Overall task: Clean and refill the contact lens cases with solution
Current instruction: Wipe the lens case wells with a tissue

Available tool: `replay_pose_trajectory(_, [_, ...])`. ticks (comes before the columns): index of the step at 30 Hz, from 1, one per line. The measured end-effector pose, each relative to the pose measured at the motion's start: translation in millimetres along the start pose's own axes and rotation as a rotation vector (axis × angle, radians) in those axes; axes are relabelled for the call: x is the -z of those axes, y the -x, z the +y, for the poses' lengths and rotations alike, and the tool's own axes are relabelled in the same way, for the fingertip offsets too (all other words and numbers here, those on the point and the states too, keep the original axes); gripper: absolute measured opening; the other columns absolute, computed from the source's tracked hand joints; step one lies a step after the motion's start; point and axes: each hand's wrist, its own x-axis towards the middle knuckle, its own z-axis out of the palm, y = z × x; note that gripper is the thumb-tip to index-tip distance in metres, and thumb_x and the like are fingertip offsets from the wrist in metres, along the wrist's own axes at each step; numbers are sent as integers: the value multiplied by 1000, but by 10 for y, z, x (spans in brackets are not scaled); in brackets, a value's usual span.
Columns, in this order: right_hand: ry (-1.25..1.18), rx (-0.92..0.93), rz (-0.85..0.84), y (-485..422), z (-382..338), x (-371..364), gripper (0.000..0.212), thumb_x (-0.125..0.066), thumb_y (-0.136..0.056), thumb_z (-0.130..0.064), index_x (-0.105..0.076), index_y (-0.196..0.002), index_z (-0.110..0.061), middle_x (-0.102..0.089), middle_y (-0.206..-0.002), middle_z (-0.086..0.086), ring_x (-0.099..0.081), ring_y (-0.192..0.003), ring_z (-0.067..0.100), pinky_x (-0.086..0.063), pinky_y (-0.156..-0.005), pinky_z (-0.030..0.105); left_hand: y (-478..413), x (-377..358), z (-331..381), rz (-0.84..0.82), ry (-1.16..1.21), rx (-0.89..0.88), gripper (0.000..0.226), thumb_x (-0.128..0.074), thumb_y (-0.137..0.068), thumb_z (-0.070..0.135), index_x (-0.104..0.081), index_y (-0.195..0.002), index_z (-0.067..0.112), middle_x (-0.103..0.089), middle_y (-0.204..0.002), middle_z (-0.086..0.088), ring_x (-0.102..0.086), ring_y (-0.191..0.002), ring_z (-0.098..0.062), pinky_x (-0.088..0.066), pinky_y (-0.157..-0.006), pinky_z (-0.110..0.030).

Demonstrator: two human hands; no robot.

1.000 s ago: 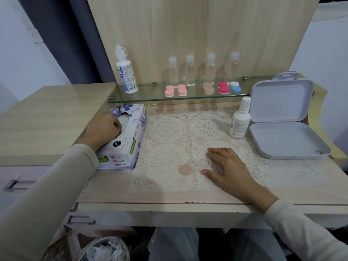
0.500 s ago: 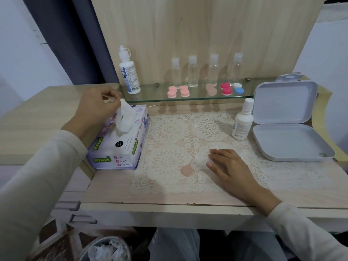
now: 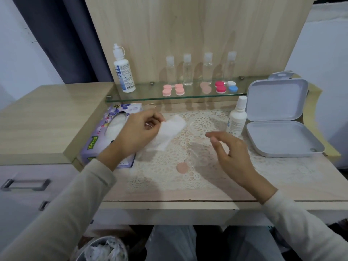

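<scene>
My left hand (image 3: pixel 139 132) pinches the tissue (image 3: pixel 167 132); my right hand (image 3: pixel 231 153) hovers loose and empty. The pink case cap (image 3: pixel 182 167) lies between them. I'd steady it with the right and wipe gently with a folded corner.

Head view, single: wide-angle camera worn at the person's head, seated at the desk (image 3: pixel 188 194), facing forward and down toward the back panel (image 3: pixel 188 25). Close range: both sleeves (image 3: pixel 56 204) enter from the bottom corners, left hand (image 3: pixel 135 134) and right hand (image 3: pixel 231 153) sit mid-frame over the mat (image 3: pixel 162 166), shelf (image 3: pixel 150 96) above them, knees (image 3: pixel 169 242) and bin (image 3: pixel 101 249) at the bottom edge. The desk spans nearly the full width, with wall (image 3: pixel 11 53) showing at both upper corners.
</scene>
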Motion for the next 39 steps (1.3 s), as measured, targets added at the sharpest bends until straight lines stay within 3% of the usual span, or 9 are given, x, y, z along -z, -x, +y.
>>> replay_pose_trajectory(5, [-180, -51, 152, -194, -319, 105, 28, -49, -91, -32, -69, -91, -13, -64, -84, -15, -61, -83, 2, -43, -73, 7, 115, -243, 55, -127, -54, -145, 17, -62, -83, 3, -59, -81, 19, -60, -75, 14, -56, -75, 7, -43, -71, -6])
replay_pose_trajectory(11, [-65, -84, -349, -211, -359, 96, 41, -76, -66, -41, -69, -102, -24, -63, -106, -18, -54, -101, -7, -37, -90, 7, 169, -330, 108, -149, -15, -211, 6, -64, -83, 6, -64, -84, 12, -64, -76, 7, -59, -76, 1, -43, -73, -7])
replay_pose_trajectory(17, [-195, -148, -347, -105, -190, 59, 7, -74, -73, -9, -71, -71, -15, -71, -81, -3, -63, -76, 5, -44, -75, 13, 228, -297, 68, -145, 162, 12, 21, -61, -84, 5, -60, -78, 25, -63, -80, 8, -58, -76, -2, -46, -73, -13])
replay_pose_trajectory(20, [-281, -211, -358, -99, -171, 56, 19, -70, -77, -6, -64, -69, 10, -64, -65, 17, -54, -57, 20, -41, -58, 22, 266, -331, 72, -137, 302, 140, 10, -58, -87, 14, -61, -83, 22, -64, -80, 2, -58, -76, -8, -44, -73, -17])
replay_pose_trajectory(23, [-402, -272, -341, -93, -184, 70, 18, -68, -78, -2, -61, -61, 1, -56, -53, 2, -47, -51, 11, -36, -51, 18, 315, -381, 107, -184, 428, 266, 14, -65, -80, 17, -58, -90, 24, -63, -74, 2, -58, -71, -11, -45, -66, -20])
replay_pose_trajectory(27, [-565, -331, -294, -84, -181, 88, 7, -65, -78, 5, -62, -76, -1, -63, -59, 4, -57, -58, 17, -46, -57, 23, 342, -424, 72, -161, 456, 309, 34, -70, -75, 2, -53, -95, 25, -66, -73, 4, -60, -68, -10, -49, -64, -24])
replay_pose_trajectory(32, [-633, -284, -258, -56, -206, 123, 41, -60, -78, 12, -65, -104, -19, -69, -69, -6, -59, -66, 17, -51, -65, 26, 344, -422, 55, -110, 576, 282, 37, -58, -84, -4, -52, -100, 29, -62, -94, 0, -62, -77, -6, -50, -69, -24])
replay_pose_trajectory(35, [-621, -268, -256, -45, -216, 135, 40, -58, -80, 11, -67, -100, -23, -71, -87, -20, -64, -86, 3, -52, -78, 23, 352, -422, 45, -117, 526, 212, 36, -54, -86, -5, -66, -88, 29, -62, -92, 17, -56, -87, -1, -46, -76, -19])
replay_pose_trajectory(39, [-493, -277, -257, -30, -207, 109, 32, -56, -84, 6, -70, -90, -22, -69, -97, -9, -62, -90, 8, -51, -79, 24, 377, -454, 57, -99, 465, 243, 22, -67, -78, 7, -68, -86, 27, -61, -91, 9, -56, -90, -6, -47, -85, -27])
